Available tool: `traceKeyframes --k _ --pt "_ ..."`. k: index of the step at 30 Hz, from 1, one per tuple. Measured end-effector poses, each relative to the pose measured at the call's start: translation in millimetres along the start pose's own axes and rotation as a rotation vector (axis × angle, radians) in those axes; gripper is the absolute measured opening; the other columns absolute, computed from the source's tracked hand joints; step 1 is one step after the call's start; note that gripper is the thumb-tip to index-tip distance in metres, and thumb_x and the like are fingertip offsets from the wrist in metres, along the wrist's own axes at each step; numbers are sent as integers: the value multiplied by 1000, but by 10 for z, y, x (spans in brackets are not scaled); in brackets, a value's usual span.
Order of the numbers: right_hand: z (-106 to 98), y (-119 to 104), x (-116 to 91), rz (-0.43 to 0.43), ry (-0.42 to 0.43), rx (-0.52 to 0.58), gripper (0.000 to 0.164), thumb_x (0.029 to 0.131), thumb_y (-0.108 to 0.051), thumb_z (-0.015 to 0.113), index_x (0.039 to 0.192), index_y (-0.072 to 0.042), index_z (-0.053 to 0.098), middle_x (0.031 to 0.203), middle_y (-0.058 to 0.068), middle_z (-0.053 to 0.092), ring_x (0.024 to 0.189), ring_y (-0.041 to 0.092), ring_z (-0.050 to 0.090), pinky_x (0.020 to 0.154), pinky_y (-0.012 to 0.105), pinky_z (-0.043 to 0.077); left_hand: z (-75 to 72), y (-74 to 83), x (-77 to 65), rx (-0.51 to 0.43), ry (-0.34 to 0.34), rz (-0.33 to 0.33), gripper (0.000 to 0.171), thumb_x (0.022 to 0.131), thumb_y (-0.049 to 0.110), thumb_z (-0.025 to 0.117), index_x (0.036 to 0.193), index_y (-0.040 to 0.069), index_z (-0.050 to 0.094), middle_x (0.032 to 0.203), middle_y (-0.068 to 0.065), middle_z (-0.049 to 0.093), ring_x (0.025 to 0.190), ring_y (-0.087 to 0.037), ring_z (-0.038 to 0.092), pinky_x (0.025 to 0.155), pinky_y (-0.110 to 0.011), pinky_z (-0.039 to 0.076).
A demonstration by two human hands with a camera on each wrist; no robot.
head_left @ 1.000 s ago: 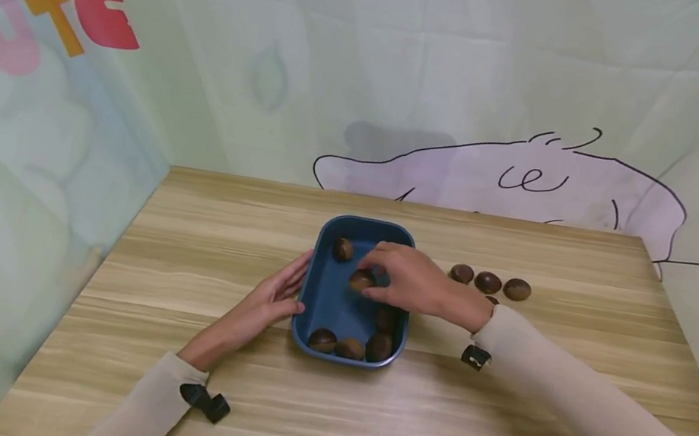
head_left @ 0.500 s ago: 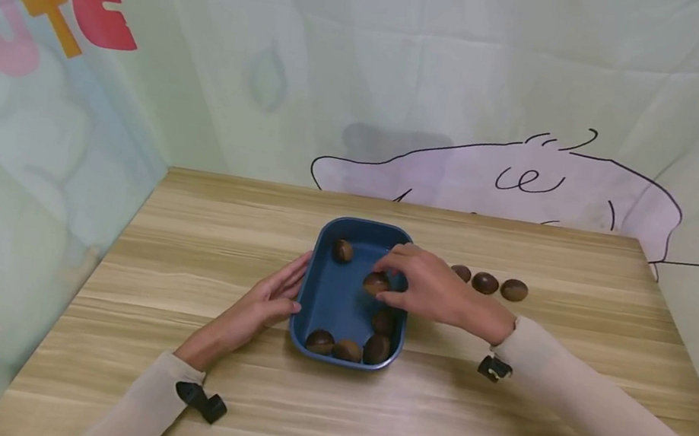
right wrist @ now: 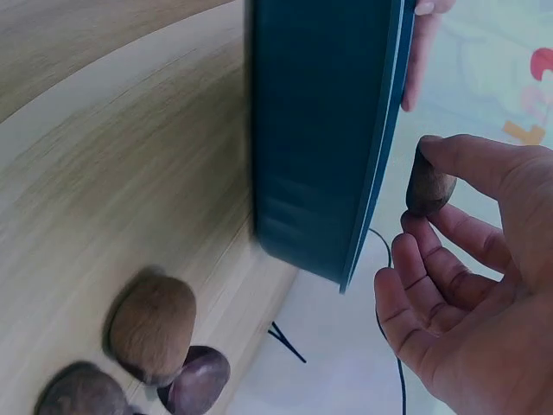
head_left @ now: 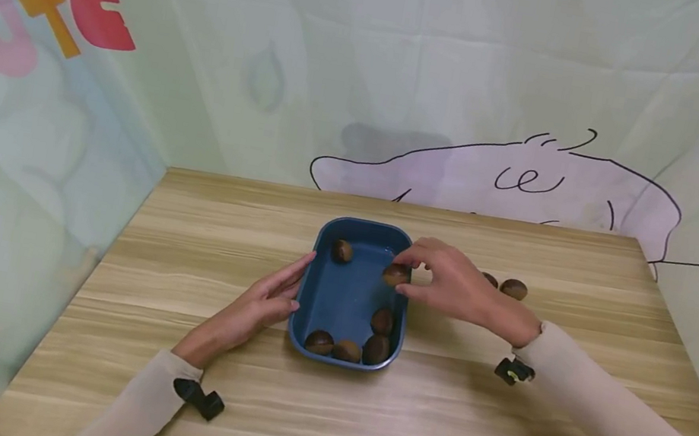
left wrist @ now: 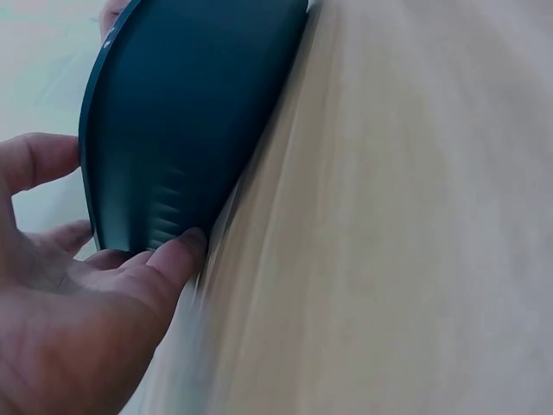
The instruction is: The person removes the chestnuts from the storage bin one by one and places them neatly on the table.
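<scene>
Right hand (head_left: pixel 457 288) pinches an oval brown nut (head_left: pixel 395 275), straight-fingered left hand (head_left: pixel 253 312) braces a blue rounded-rectangular plastic-looking tray (head_left: pixel 344 294); best clear its rim without knocking.

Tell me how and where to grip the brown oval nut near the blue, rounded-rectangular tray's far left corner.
The brown oval nut is probably best pinched across its rounded sides, from above and slightly right: the blue tray has its wall close on the left, bare floor on the right.
</scene>
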State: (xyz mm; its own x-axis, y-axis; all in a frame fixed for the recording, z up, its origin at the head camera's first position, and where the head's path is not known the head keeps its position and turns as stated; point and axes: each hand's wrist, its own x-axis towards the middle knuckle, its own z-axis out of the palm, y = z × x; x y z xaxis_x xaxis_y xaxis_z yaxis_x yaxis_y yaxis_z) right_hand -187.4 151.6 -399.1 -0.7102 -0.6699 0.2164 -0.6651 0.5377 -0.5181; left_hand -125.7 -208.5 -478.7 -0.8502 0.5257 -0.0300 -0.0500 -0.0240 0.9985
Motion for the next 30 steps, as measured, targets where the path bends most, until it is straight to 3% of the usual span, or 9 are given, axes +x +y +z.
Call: traceKeyframes --k 10,20,30 --pt "-139 135 -178 35 48 8 33 91 -11 90 122 -5 80 110 5 75 99 28 69 77 45 60 -44 49 -5 9 -68 -2 83 110 3 55 179 18 11 185 -11 3 168 -39 15 118 -27 45" --pt "-355 303 -382 79 129 32 34 89 -5 91 121 -3 80 111 8 77 99 31 72 83 55 63 -61 65 -7 -9 -82 -3 85 111 6 61 179 17 12 186 -10 5 167 -39 19 118 -29 47" --pt "-461 443 -615 131 201 -19 33 89 -7 92 120 -3 81 109 6 79 99 28 70 82 40 61 -47 75 -33 17 -56 -26 82 111 8 61 179 19 17 186 -10 8 166 -40 23 115 -30 50"
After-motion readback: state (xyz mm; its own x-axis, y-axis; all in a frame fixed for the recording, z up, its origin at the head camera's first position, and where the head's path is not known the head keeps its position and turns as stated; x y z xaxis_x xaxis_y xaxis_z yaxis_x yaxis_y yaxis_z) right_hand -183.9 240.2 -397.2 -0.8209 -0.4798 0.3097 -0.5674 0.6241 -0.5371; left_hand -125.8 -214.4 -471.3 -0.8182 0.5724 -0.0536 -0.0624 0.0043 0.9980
